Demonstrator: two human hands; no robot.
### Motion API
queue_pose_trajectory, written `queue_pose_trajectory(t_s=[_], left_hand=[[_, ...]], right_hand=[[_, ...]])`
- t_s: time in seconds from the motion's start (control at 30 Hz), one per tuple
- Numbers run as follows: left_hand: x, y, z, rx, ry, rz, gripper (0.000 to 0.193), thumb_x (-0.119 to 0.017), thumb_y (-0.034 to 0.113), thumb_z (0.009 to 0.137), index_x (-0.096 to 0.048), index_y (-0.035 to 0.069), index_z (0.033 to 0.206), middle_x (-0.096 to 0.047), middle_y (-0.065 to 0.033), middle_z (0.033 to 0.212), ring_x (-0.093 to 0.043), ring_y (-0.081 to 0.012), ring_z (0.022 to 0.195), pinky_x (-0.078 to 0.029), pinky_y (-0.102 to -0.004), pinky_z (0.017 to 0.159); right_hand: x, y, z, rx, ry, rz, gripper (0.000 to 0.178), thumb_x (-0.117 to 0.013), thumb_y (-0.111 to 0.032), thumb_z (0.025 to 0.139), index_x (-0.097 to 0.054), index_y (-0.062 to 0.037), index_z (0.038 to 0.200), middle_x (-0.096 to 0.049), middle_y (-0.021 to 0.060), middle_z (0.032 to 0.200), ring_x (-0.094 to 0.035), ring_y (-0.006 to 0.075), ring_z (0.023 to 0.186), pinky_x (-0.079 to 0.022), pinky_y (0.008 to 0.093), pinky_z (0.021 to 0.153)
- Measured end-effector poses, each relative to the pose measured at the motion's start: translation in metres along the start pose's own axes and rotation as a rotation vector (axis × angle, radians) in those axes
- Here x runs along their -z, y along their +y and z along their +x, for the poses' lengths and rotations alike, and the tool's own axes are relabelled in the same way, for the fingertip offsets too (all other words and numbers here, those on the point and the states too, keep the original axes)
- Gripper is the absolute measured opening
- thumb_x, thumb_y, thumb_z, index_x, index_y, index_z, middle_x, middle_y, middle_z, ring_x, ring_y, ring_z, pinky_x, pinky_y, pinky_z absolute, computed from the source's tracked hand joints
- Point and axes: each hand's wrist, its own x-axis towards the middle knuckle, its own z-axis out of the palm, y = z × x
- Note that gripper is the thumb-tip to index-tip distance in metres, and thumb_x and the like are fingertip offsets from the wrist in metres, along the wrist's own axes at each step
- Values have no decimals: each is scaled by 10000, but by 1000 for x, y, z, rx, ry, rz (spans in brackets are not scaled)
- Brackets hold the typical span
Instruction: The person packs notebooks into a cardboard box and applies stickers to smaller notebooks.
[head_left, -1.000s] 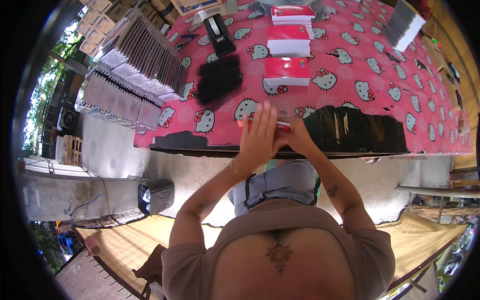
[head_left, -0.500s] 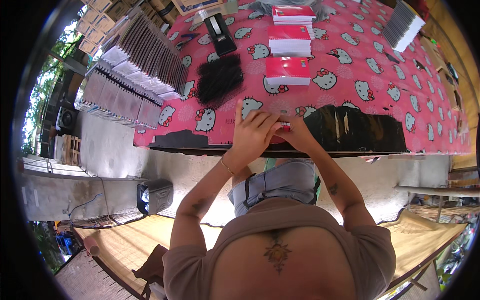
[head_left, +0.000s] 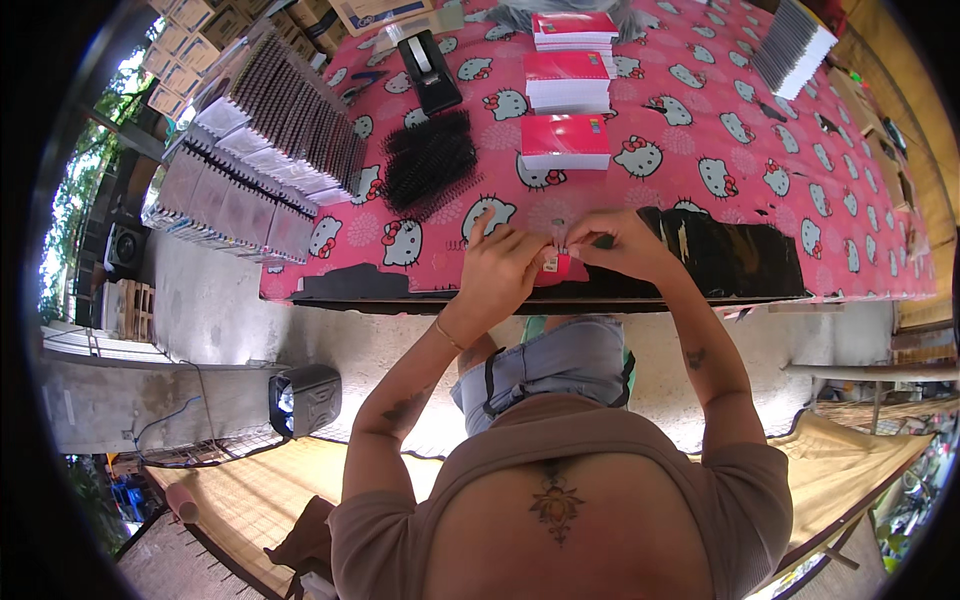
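Observation:
My left hand (head_left: 500, 265) is at the table's near edge, thumb and fingers closed, one finger stuck out. Its fingertips are at a small red item (head_left: 570, 268) with a pale label, mostly hidden by my hands. Beside it my right hand (head_left: 622, 245) has its thumb and fingertips pinched together close to the left fingertips; what they hold is too small to make out. Beyond my hands lie a pile of black spiral binding coils (head_left: 430, 165) and stacks of red-covered paper pads (head_left: 565, 140).
Tall stacks of spiral-bound notebooks (head_left: 290, 120) stand along the left side of the pink-patterned table (head_left: 700, 130). A black tape dispenser (head_left: 430, 75) sits behind the coils. Another notebook stack (head_left: 795, 50) is at the far right. Cardboard boxes (head_left: 195, 45) are piled at the back left.
My right hand has pulled back to the right, from being closed together with the left to a pinch slightly apart from it. More of the small red item and its pale label shows.

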Motion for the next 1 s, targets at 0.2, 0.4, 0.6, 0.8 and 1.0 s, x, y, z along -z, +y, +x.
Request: queue_pose_trajectory(t_s=[0.2,0.4,0.6,0.8,1.0], left_hand=[[12,25,9,47,-26,-84,98,-677,105,881,-673,59,967,-653,-98,779,-627,-294,736,-508,-416,758],[15,58,70,160,93,-480,210,-665,98,905,-658,18,1099,-691,-156,922,-667,-348,818,-537,-409,702],[-47,-66,111,-179,136,74,281,-674,159,893,-663,30,1142,-699,-171,1073,-679,-374,920,-560,-418,793],[-51,-75,112,-126,-77,-7,285,-686,176,862,-679,60,1122,-707,-134,1062,-675,-322,977,-552,-422,821],[-53,-68,105,-86,-6,110,245,-694,168,850,-711,89,1082,-716,-111,1022,-688,-307,865,-548,-399,759]], right_hand=[[-13,1,-2,205,199,-344,163,-732,-101,829,-631,-20,928,-639,82,806,-652,171,806,-504,319,684],[-33,-62,-15,153,910,-5,320,-708,-137,878,-619,-25,1164,-661,71,931,-649,158,847,-502,313,723],[89,21,-46,-118,889,349,611,-725,-173,886,-451,-3,1405,-660,79,1045,-637,139,926,-510,281,774],[125,77,-42,-143,740,-898,720,-802,-224,796,-474,-31,1408,-496,230,1378,-496,350,1266,-443,442,1004],[21,44,9,68,632,-237,790,-828,-204,766,-451,-70,1447,-489,202,1395,-492,344,1280,-429,442,1023]])
